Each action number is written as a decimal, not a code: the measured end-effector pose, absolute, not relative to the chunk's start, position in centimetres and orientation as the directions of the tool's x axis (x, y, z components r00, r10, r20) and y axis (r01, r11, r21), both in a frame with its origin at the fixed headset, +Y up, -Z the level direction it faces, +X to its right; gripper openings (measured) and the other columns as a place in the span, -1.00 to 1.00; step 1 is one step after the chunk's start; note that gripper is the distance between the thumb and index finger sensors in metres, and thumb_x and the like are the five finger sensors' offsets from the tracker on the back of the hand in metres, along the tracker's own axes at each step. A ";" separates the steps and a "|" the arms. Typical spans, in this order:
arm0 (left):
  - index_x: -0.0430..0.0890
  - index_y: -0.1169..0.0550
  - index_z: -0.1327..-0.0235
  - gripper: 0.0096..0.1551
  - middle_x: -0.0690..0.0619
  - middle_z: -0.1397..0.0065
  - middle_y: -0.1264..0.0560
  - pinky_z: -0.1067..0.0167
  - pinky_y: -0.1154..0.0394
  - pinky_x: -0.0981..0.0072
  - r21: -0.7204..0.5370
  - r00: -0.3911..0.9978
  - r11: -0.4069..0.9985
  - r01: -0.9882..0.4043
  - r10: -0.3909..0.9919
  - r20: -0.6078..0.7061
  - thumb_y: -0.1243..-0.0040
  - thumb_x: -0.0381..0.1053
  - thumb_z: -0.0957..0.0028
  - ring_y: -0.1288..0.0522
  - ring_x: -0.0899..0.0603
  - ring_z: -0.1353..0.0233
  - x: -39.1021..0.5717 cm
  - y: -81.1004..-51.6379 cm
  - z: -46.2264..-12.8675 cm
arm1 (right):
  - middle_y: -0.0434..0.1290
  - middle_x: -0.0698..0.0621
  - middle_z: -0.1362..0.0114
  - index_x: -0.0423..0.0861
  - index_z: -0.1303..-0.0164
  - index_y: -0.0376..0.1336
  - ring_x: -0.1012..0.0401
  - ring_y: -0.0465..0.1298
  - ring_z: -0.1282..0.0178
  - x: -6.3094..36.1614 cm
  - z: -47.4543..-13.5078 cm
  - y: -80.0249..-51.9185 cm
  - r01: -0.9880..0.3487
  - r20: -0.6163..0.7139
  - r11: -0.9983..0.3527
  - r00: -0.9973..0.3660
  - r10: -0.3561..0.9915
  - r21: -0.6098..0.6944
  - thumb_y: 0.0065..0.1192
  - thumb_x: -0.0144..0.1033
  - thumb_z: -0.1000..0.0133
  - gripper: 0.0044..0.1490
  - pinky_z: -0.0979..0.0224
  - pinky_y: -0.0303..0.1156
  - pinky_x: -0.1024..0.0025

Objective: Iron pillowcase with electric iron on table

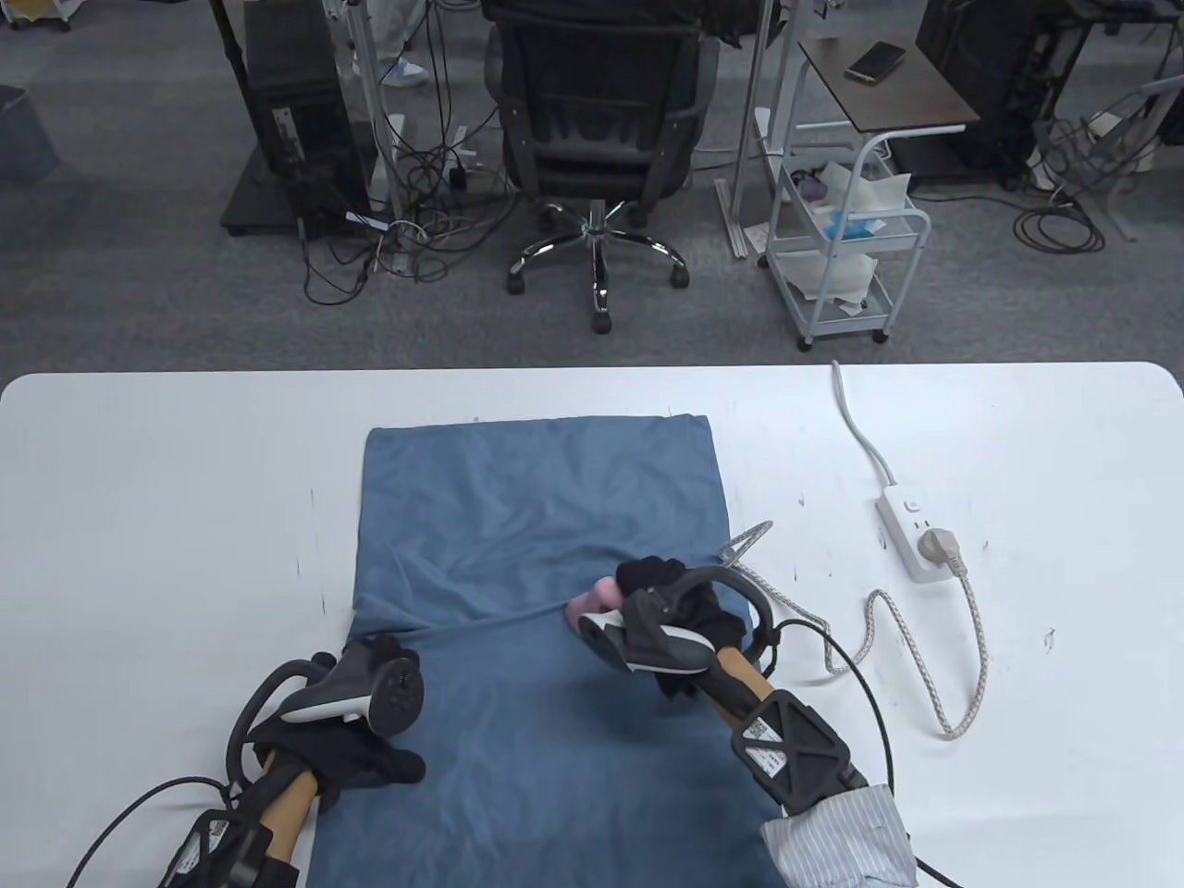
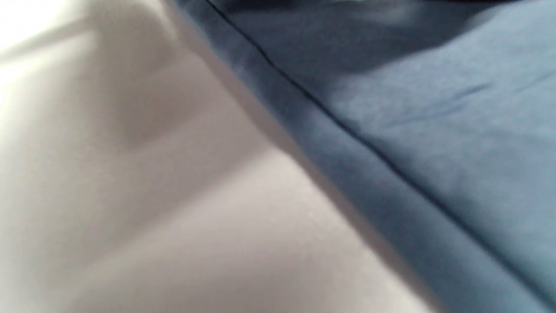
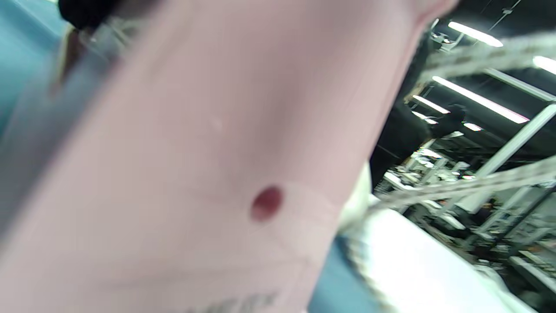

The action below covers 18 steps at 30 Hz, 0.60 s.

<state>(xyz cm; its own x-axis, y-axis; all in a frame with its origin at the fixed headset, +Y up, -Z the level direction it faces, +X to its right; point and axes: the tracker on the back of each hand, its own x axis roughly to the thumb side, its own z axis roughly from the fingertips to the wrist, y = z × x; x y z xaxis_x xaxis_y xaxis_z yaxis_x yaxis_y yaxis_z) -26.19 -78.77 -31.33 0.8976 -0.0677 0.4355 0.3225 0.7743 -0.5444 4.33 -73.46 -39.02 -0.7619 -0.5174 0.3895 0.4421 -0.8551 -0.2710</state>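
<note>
R hand (image 1: pixel 668 606) grips pink iron (image 1: pixel 592 606) mid blue cloth pillowcase (image 1: pixel 536 518); L hand (image 1: pixel 356 731) at its left edge, grip unclear; bare white table (image 1: pixel 166 518) beyond.

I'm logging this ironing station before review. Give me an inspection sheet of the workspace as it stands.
Surface: white table, faint marks.
Job's things: blue pillowcase lies creased; pink iron rests on it.
Clutter: nothing seen.
Grippers: left hand at the pillowcase's left edge, grip unclear; right hand holds the iron.
Cables: braided cord runs to the power strip.
Surroundings: office chair, white cart, floor wiring.
</note>
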 end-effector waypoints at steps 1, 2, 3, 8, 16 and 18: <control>-0.24 0.34 -0.67 0.46 -0.37 -0.71 0.38 -0.51 0.14 -0.47 -0.544 0.898 0.775 0.322 -0.067 0.435 0.08 0.55 0.17 0.27 -0.53 -0.68 -26.2 -78.8 -31.3 | 0.52 0.05 -0.09 -0.16 -0.30 0.21 0.23 0.60 0.10 4.9 -39.9 -72.8 0.497 0.391 -0.828 -0.730 -0.561 -0.260 0.05 0.09 -0.01 -0.23 -0.09 0.63 0.26; -0.23 0.34 -0.67 0.46 -0.37 -0.71 0.38 -0.51 0.14 -0.47 -0.544 0.898 0.775 0.322 -0.068 0.435 0.09 0.55 0.17 0.27 -0.53 -0.68 -26.2 -78.8 -31.3 | 0.51 0.04 -0.10 -0.15 -0.29 0.21 0.21 0.59 0.09 5.2 -40.2 -72.3 0.535 0.377 -0.802 -0.708 -0.597 -0.266 0.10 0.07 0.01 -0.23 -0.12 0.61 0.23; -0.24 0.34 -0.67 0.46 -0.37 -0.71 0.38 -0.51 0.14 -0.47 -0.544 0.898 0.775 0.322 -0.069 0.434 0.08 0.55 0.17 0.26 -0.53 -0.68 -26.2 -78.7 -31.3 | 0.51 0.03 -0.10 -0.14 -0.29 0.21 0.19 0.58 0.08 5.3 -40.4 -71.4 0.607 0.352 -0.740 -0.651 -0.673 -0.291 0.14 0.05 0.03 -0.24 -0.14 0.59 0.21; -0.24 0.34 -0.67 0.46 -0.37 -0.71 0.39 -0.51 0.15 -0.48 -0.542 0.897 0.775 0.325 -0.070 0.437 0.09 0.55 0.17 0.27 -0.54 -0.68 -26.2 -78.7 -31.3 | 0.51 0.06 -0.09 -0.12 -0.28 0.21 0.21 0.58 0.09 4.3 -37.1 -66.2 0.583 0.373 -0.687 -0.579 -0.725 -0.433 0.16 0.05 0.04 -0.25 -0.14 0.60 0.24; -0.23 0.34 -0.67 0.46 -0.37 -0.71 0.39 -0.51 0.15 -0.48 -0.542 0.899 0.778 0.317 -0.065 0.433 0.10 0.55 0.17 0.27 -0.53 -0.68 -26.3 -78.8 -31.2 | 0.51 0.08 -0.10 -0.12 -0.29 0.21 0.23 0.59 0.07 -2.1 -28.6 -67.6 0.345 0.696 -0.764 -0.322 -0.642 -0.546 0.13 0.07 0.05 -0.23 -0.14 0.61 0.26; -0.23 0.34 -0.67 0.46 -0.37 -0.71 0.39 -0.51 0.15 -0.48 -0.542 0.899 0.778 0.318 -0.065 0.433 0.10 0.55 0.16 0.27 -0.53 -0.68 -26.3 -78.8 -31.2 | 0.50 0.09 -0.11 -0.11 -0.28 0.19 0.25 0.59 0.07 -3.0 -27.4 -69.2 0.280 0.741 -0.783 -0.261 -0.619 -0.556 0.12 0.07 0.05 -0.23 -0.15 0.62 0.27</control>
<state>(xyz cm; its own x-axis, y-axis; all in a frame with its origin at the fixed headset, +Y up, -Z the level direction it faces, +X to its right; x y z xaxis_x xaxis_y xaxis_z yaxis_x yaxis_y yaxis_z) -26.28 -78.79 -31.21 0.8988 -0.0651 0.4334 0.3177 0.7781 -0.5419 -3.05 -69.19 -27.37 -0.2610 -0.6193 0.7405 0.2798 -0.7827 -0.5559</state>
